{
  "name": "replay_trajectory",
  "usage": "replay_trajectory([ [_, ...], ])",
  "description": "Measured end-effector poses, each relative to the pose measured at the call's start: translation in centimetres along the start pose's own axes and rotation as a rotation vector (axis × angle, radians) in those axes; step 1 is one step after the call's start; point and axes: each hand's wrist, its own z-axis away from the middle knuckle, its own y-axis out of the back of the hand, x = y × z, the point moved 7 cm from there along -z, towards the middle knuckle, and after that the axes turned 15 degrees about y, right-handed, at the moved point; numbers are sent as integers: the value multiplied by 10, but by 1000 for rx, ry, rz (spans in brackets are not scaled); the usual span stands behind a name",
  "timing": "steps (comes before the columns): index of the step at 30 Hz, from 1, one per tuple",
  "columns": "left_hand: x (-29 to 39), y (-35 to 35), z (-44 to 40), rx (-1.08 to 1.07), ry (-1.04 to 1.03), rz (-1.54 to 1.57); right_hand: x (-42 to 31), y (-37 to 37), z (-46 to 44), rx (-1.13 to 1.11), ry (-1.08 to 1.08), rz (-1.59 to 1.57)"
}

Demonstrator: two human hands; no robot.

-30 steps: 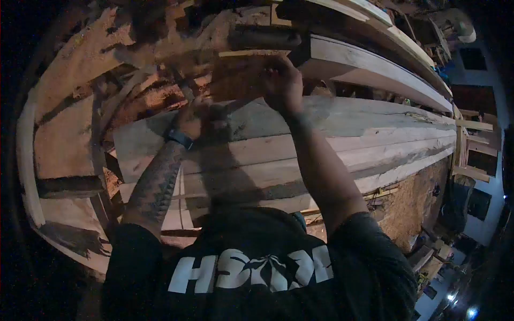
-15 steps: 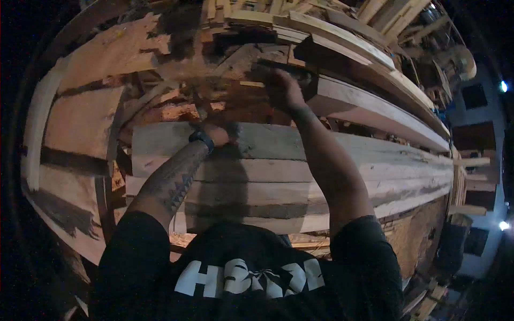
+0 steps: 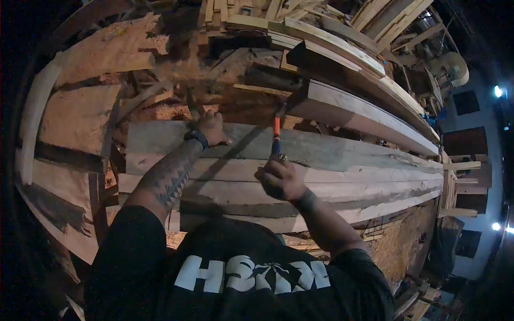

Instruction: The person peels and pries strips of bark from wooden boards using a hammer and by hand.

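Long wooden planks (image 3: 369,174) are laid side by side; beyond them, a thick squared beam (image 3: 369,115) is seen. Over the planks, a hammer (image 3: 276,128) with orange and blue handle is grasped by the right hand's (image 3: 279,179) curled fingers. The left hand (image 3: 212,129) is placed on the farthest, grey plank (image 3: 332,151); whether something is gripped by its fingers cannot be told.

A black short-sleeved shirt (image 3: 241,241) bears white lettering (image 3: 206,274).
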Motion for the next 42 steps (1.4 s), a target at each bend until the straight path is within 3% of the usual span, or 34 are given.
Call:
replay_trajectory([
  [7,-12,-34,-39,-84,8,108,-30,2,18,-19,-33,-9],
  [9,7,13,6,20,-4,71,-15,31,-2,84,-111,-45],
  [12,6,25,22,80,-15,90,5,50,-20,186,-166,-72],
  [15,5,25,17,-68,20,149,17,53,-33,217,-242,-135],
  [19,7,18,13,102,2,73,35,56,-33,356,-279,-139],
  [20,10,26,25,136,-20,102,35,61,-38,289,-351,-169],
  [23,7,25,28,136,0,73,33,55,-26,306,-303,-113],
  [26,5,26,40,99,-183,183,8,32,-9,194,-320,-87],
  [27,0,18,40,176,-131,92,6,23,0,253,-282,-134],
  [29,5,17,37,215,-141,38,-3,6,6,139,-334,-195],
  [31,25,35,41,134,-243,100,-14,-8,10,91,-326,-202],
  [34,86,37,50,248,-556,183,-30,4,2,113,-152,-23],
  [37,147,37,84,94,-854,299,-40,-7,19,90,-189,-87],
  [39,173,40,99,181,-1026,407,-32,-11,38,45,-337,-143],
  [42,195,34,119,270,-1209,538,-5,28,13,220,-171,-21],
])
